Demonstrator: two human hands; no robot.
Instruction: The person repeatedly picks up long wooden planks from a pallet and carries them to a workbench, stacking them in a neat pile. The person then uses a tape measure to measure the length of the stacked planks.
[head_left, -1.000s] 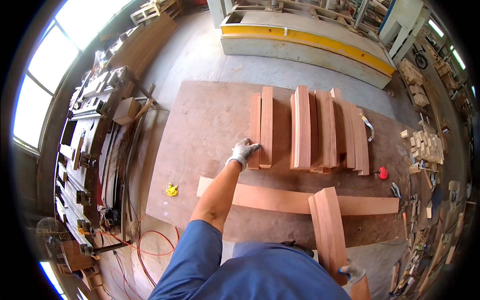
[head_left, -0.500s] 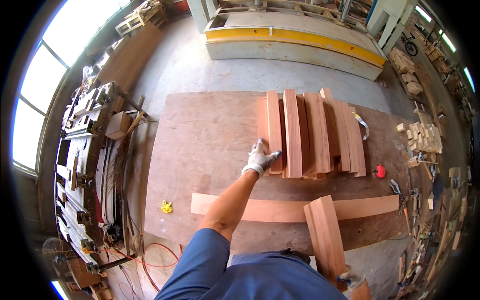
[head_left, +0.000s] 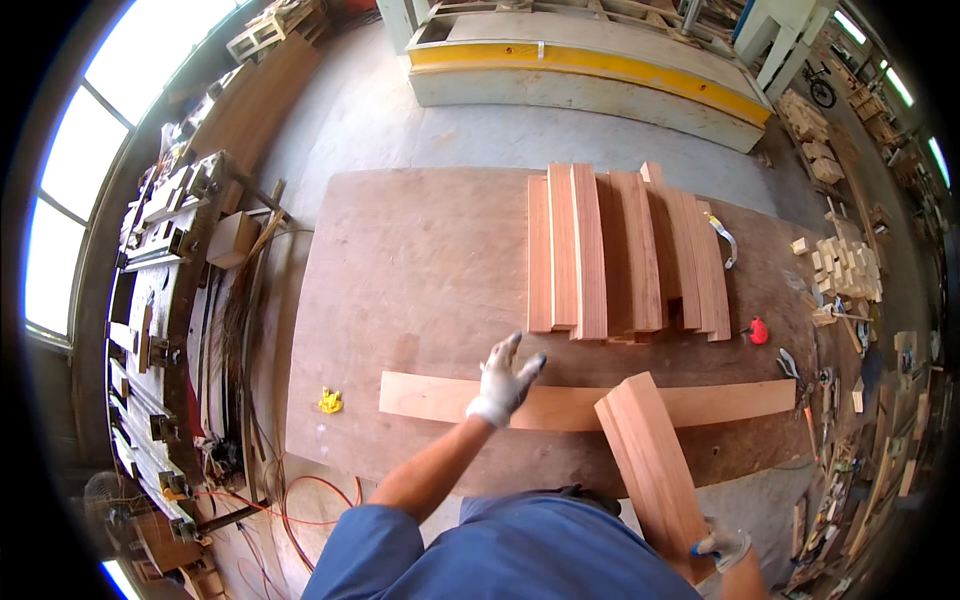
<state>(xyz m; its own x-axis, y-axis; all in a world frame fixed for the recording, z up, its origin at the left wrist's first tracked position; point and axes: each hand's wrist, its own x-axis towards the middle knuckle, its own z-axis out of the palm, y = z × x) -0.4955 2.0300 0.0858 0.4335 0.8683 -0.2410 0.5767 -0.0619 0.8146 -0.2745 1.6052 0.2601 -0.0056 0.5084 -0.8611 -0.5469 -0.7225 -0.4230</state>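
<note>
My left hand [head_left: 508,383], in a pale glove with dark fingertips, hovers with fingers spread and nothing in it. Below it on the table lies a long, slightly curved, thin wooden board [head_left: 560,404]. Beyond the hand, a group of reddish wooden boards [head_left: 590,255] lies side by side, their near ends uneven. My right hand [head_left: 724,548], gloved too, grips the near end of a thick wooden beam [head_left: 655,470] with a stepped edge. The beam slants from beside my body over the table edge, its far end overlapping the long board. Part of that grip is hidden behind the beam.
A brown table [head_left: 400,260] bears a yellow item [head_left: 330,400], a red tape measure [head_left: 757,331], pliers [head_left: 788,364] and a white-and-yellow strip [head_left: 722,242]. Left stands a rack of clamps [head_left: 150,350]; ahead, a yellow-edged press [head_left: 590,75]. Red hoses [head_left: 290,495] lie on the floor.
My left hand has drawn back toward me, away from the boards. The leftmost boards now sit closer together and further right. My right hand still holds the beam, which has shifted slightly.
</note>
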